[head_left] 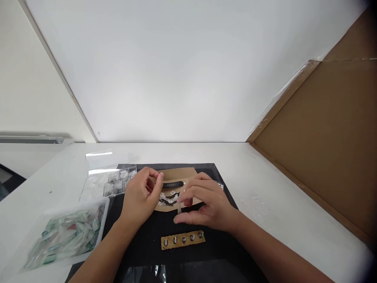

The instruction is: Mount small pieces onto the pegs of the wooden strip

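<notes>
brown paper (pixel 176 174) partly behind right hand (pixel 207 200), 5-stud strip (pixel 187 240), tub (pixel 105 209) nearby

A small pale piece (pixel 179 208) is being pinched nearly upright over the surface (pixel 144 239). Toward the far edge, brown paper (pixel 176 173) is lying, carrying a black rod (pixel 173 184), white bits (pixel 173 193) and dark strands (pixel 168 203). Closer to me, a tan strip (pixel 179 241) is resting aslant, its right end pointing slightly toward the far edge, five metal studs (pixel 183 239) lining it.
</notes>
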A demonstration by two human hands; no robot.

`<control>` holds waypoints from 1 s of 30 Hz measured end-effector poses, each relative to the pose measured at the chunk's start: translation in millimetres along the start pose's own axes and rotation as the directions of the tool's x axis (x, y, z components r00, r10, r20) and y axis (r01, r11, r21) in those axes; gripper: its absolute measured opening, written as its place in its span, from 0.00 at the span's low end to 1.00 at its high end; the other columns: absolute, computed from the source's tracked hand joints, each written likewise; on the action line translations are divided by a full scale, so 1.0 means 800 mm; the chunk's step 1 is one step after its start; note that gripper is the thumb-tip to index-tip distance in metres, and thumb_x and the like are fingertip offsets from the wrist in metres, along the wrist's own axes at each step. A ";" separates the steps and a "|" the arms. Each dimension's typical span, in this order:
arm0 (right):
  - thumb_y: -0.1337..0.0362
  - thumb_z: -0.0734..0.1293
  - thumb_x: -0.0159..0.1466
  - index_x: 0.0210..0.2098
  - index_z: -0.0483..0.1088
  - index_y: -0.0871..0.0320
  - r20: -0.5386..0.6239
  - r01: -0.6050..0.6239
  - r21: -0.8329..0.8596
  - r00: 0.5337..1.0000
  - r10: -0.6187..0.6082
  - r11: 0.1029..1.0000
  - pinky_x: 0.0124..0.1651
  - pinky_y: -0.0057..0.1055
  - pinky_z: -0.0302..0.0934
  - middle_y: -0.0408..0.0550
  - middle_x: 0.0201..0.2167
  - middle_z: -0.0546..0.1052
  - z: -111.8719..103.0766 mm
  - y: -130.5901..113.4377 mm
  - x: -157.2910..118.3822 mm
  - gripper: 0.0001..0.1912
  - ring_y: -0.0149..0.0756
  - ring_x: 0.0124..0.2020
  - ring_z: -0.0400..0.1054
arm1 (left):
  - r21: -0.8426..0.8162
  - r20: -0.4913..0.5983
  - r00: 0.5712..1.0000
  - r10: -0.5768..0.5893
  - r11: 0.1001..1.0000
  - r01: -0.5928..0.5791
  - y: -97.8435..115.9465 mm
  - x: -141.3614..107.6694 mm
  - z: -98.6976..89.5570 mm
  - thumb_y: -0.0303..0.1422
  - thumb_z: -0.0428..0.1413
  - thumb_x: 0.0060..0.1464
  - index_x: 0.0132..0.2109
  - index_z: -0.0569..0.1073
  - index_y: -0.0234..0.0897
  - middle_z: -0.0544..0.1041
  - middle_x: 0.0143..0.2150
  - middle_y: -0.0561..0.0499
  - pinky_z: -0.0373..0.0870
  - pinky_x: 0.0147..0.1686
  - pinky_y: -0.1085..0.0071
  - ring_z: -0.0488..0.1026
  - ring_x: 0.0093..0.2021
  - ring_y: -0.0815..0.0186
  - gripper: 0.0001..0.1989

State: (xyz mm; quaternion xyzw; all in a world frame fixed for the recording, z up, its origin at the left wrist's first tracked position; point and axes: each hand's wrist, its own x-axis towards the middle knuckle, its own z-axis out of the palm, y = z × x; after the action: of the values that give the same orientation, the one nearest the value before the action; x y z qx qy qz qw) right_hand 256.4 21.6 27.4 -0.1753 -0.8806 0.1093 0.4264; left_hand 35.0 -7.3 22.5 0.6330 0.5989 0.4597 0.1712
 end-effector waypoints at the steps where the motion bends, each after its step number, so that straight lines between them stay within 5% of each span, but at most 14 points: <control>1: 0.48 0.79 0.61 0.38 0.74 0.54 0.005 0.017 -0.005 1.000 -0.017 1.000 0.39 0.34 0.58 0.34 0.22 0.76 0.004 -0.004 -0.002 0.19 0.28 0.24 0.70 | 0.060 -0.032 0.999 0.030 0.998 -0.028 0.000 0.000 0.000 0.43 0.57 0.67 0.38 0.72 0.40 0.73 0.24 0.56 0.65 0.25 0.71 0.72 0.22 0.68 0.13; 5: 0.43 0.77 0.62 0.33 0.73 0.54 0.023 0.060 -0.044 0.998 -0.059 0.997 0.35 0.34 0.56 0.32 0.18 0.71 0.023 -0.021 -0.012 0.22 0.26 0.19 0.64 | 0.123 -0.092 0.992 0.080 0.990 -0.069 0.001 -0.001 0.002 0.41 0.56 0.67 0.35 0.71 0.40 0.71 0.23 0.57 0.64 0.26 0.71 0.69 0.22 0.68 0.13; 14: 0.40 0.71 0.66 0.27 0.72 0.56 0.255 0.138 -0.141 0.962 -0.099 0.980 0.35 0.36 0.54 0.39 0.21 0.74 0.045 -0.039 -0.020 0.26 0.30 0.23 0.63 | 0.135 -0.083 0.991 0.106 0.986 -0.094 0.000 -0.003 0.005 0.40 0.55 0.68 0.35 0.71 0.40 0.72 0.25 0.56 0.63 0.27 0.71 0.69 0.24 0.68 0.13; 30: 0.41 0.78 0.60 0.28 0.72 0.56 0.299 0.090 -0.104 0.952 -0.055 0.990 0.38 0.36 0.54 0.38 0.22 0.74 0.049 -0.033 -0.024 0.25 0.31 0.23 0.64 | 0.159 -0.061 0.989 0.138 0.979 -0.126 0.006 -0.003 0.005 0.37 0.56 0.67 0.34 0.70 0.39 0.69 0.24 0.58 0.62 0.29 0.69 0.66 0.22 0.70 0.11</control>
State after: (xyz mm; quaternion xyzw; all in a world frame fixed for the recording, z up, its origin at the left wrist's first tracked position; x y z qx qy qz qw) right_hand 230.7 -12.3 -1.1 -0.1490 -0.9452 0.0668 0.2826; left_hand 41.1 -9.3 23.3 0.6658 0.5952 0.4447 0.0689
